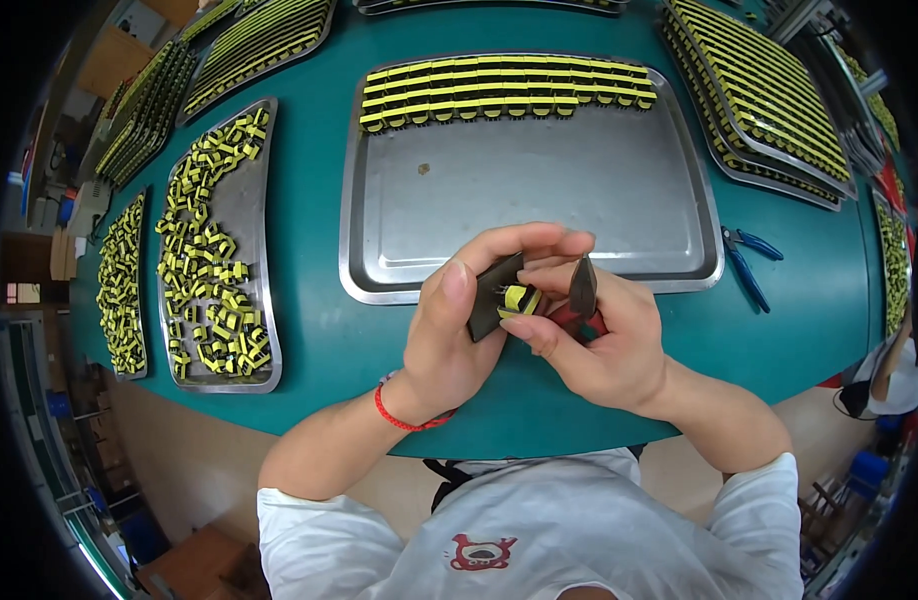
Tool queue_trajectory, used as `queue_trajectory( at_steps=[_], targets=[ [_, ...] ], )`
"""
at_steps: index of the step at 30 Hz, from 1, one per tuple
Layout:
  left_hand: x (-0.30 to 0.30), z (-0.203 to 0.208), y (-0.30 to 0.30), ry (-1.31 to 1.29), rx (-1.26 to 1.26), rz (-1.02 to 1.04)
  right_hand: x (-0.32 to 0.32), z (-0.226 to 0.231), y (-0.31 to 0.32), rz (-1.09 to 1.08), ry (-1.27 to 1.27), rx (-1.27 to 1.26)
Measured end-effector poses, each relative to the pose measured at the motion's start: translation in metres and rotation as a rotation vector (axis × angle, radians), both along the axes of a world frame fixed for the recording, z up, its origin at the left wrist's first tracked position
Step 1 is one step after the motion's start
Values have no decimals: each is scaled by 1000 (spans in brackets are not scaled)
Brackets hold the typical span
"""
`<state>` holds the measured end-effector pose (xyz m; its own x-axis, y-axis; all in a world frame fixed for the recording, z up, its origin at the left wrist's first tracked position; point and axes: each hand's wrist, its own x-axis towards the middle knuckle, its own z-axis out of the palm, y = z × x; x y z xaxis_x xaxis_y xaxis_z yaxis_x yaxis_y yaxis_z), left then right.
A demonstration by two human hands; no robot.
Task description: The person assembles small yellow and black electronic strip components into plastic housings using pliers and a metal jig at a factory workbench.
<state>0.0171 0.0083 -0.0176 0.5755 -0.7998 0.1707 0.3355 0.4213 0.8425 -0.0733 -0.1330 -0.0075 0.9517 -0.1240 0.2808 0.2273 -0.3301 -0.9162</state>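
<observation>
In front of my chest, over the table's near edge, both hands are close together. My left hand [441, 335], with a red braided cord at the wrist, is closed around a thin dark rectangular plate [487, 305]. Between the thumb and fingers of my right hand [624, 350] is a small yellow-and-black transformer [520, 299], its pins toward the plate. Tucked in the same hand are red-handled pliers [583, 290] with a dark pointed head sticking up. Whether the transformer touches the plate, I cannot tell.
Beyond my hands lies a metal tray [539, 215] with transformers in rows along its far side. Loose transformers fill much of a second tray [271, 250] at left. Blue-handled cutters [747, 272] lie to the right. Stacked full trays [769, 110] stand far right.
</observation>
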Motion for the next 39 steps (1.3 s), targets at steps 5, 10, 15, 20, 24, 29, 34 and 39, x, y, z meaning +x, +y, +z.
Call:
queue_trajectory(
  at_steps=[5, 10, 15, 20, 24, 29, 34, 39],
  targets=[
    [-1, -1, -1, -32, 23, 19, -3, -2, 4, 7, 73, 101],
    [-7, 0, -1, -48, 86, 42, -1, -6, 11, -73, -43, 121],
    [-4, -2, -3, -21, 108, 43, 2, -2, 1, 12, 32, -94],
    [4, 5, -1, 452, 118, -4, 8, 9, -10, 15, 111, 76],
    [3, 14, -5, 558, 149, 66, 11, 6, -8, -123, 38, 187],
    [6, 15, -4, 620, 128, 68, 10, 6, -11, -56, 53, 121],
    [6, 15, -4, 658, 126, 118, 9, 5, -9, -76, 39, 131],
    [3, 14, -4, 598, 185, 131, 14, 1, -11, -57, -39, -107]
  ],
)
